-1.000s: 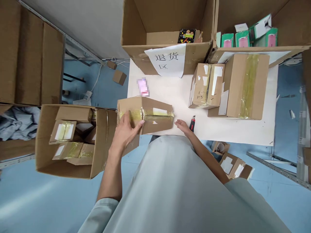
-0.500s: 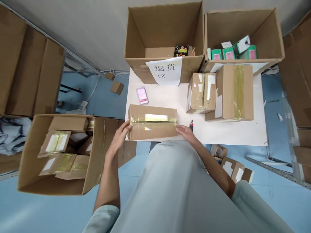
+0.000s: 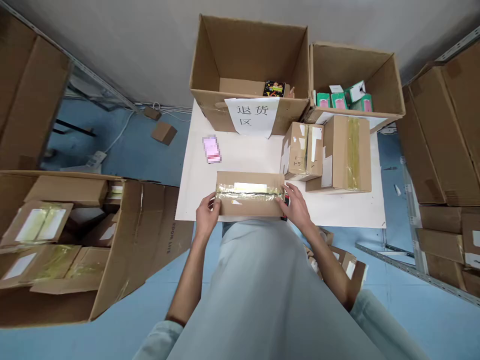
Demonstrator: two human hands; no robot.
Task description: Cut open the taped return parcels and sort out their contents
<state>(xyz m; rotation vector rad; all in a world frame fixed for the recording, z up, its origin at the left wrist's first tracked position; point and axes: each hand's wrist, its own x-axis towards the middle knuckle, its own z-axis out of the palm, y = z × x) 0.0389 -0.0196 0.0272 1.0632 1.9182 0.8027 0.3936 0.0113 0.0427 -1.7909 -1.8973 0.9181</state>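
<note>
A long cardboard box (image 3: 255,206), sealed with yellowish tape and bearing a white label, lies at the near edge of the white table. My left hand (image 3: 208,216) grips its left end, thumb on the front side. At the right end, the fingers of my right hand (image 3: 295,204) are wrapped round the corner. A red and black tool (image 3: 287,200), probably a box cutter, shows only in part between the box and my right hand. Beyond the box lies a pink item (image 3: 212,149), blurred by pixels.
Two open cartons stand at the back: one with a paper sign (image 3: 255,117), the other holding green and pink packs (image 3: 339,101). Two taped boxes (image 3: 303,152) (image 3: 348,155) sit at right. A large open carton (image 3: 131,240) of parcels stands on the left. Shelving (image 3: 416,250) is at right.
The box has been shifted to the right along the table, with both hands on its ends, and now partly covers the red and black tool. My view has turned slightly.
</note>
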